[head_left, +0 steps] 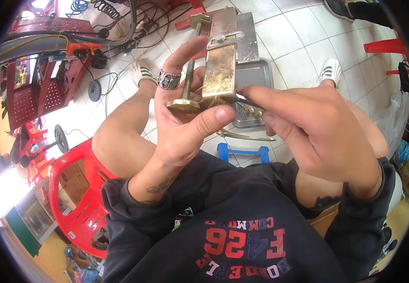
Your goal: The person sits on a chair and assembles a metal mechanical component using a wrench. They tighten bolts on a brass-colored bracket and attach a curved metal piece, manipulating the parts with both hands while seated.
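Observation:
In front of me is a metal clamp with a worn, brass-coloured block (pixel 219 70). A threaded rod (pixel 188 78) runs alongside it, with one brass knob (pixel 183 105) near my palm and another knob (pixel 199 20) at the far end. My left hand (pixel 178 132), wearing a silver ring (pixel 169 80), is wrapped around the rod and block, its thumb by the near end. A pinch of my right hand (pixel 320 129) closes on a thin dark piece (pixel 245 100) at the block's near right corner; its full shape is hidden. Brass fittings (pixel 253 112) show just below.
Beyond the block are flat grey metal plates (pixel 248 37). A grey tray (pixel 267 70) lies below on the tiled floor, near a blue stool (pixel 243 152). Left are a red chair (pixel 58 198), a red perforated rack (pixel 23 96) and loose cables. Another person's foot (pixel 340 9) shows at top right.

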A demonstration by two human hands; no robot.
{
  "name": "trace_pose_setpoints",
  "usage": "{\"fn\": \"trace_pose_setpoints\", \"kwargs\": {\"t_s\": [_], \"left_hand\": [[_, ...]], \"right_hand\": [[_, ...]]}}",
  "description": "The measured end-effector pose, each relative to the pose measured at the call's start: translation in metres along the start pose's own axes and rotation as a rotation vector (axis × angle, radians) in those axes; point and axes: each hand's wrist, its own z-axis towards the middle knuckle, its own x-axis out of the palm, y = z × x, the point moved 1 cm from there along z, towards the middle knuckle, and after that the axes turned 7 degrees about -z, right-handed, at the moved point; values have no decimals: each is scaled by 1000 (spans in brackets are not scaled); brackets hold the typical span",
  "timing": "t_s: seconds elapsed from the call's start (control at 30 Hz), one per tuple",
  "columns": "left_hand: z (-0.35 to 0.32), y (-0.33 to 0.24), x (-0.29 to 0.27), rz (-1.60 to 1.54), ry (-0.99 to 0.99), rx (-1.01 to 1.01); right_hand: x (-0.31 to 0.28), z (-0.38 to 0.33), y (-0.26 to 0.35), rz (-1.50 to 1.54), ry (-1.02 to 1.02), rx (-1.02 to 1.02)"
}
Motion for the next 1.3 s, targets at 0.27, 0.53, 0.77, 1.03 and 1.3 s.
{"fn": "trace_pose_setpoints", "kwargs": {"t_s": [0.27, 0.53, 0.77, 1.03, 1.3], "left_hand": [[-6, 10, 4, -209, -90, -149], [3, 29, 10, -140, -76, -209], [15, 56, 2, -76, -35, -257], [18, 42, 8, -186, 29, -388], [21, 42, 12, -171, 74, -302]], "right_hand": [[37, -5, -3, 202, 119, 233], [41, -10, -28, 112, 83, 195], [47, -3, -57, 618, 160, 449], [58, -18, -55, 841, 68, 300], [66, -30, -41, 845, -185, 289]]}}
